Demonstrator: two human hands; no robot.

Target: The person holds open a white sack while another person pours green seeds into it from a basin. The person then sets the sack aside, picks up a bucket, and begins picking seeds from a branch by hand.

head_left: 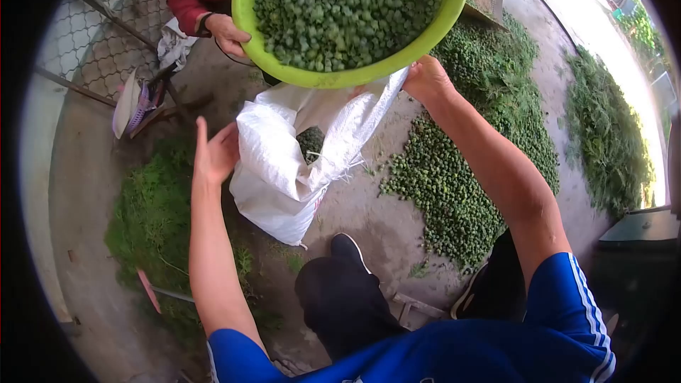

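A white woven sack stands in front of me with its mouth partly open, and some green cones show inside it. My right hand is closed on the sack's upper right edge, just under the basin's rim. At the sack's left side is my left hand, thumb stretched up and apart; its fingertips are partly hidden at the cloth. Over the sack's mouth a lime-green basin full of small green cones is held by another person, whose hand grips its left rim.
A large heap of green cones and foliage covers the floor to the right. Cut greenery lies at the left, and more foliage at the far right. Wire mesh on a frame leans at the upper left.
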